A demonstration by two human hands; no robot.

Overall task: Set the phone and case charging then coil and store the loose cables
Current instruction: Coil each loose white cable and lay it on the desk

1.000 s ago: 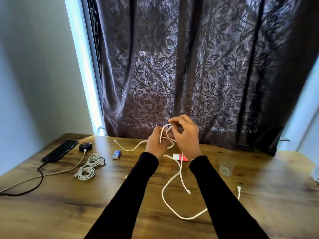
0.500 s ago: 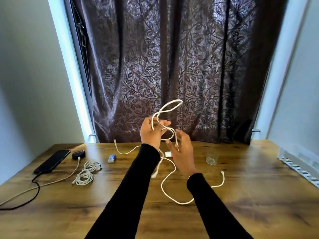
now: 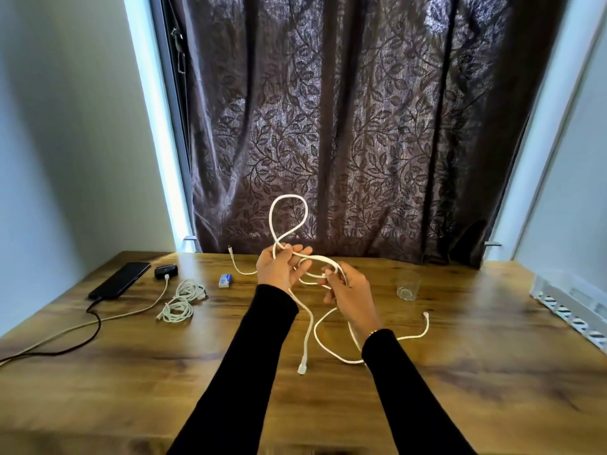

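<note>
A loose white cable (image 3: 275, 214) rises in a loop above my left hand (image 3: 279, 269), which grips it over the middle of the wooden table (image 3: 460, 372). My right hand (image 3: 349, 290) pinches another stretch of the same cable just to the right. Its free ends trail down onto the table, one plug lying at the front between my arms. A black phone (image 3: 120, 280) lies at the far left with a dark cable plugged in. Beside it sits a small black case (image 3: 166, 270) with a white cable in it. A coiled white cable (image 3: 180, 302) rests nearby.
A small blue and white item (image 3: 225, 280) lies left of my hands. A clear glass (image 3: 408, 285) stands to the right. A white power strip (image 3: 571, 307) runs along the right edge. A dark leaf-patterned curtain (image 3: 345, 126) hangs behind the table.
My hands have spread apart and the cable loop now stands taller above my left hand. My right hand has drawn a stretch of cable to the right. The view has tilted up.
</note>
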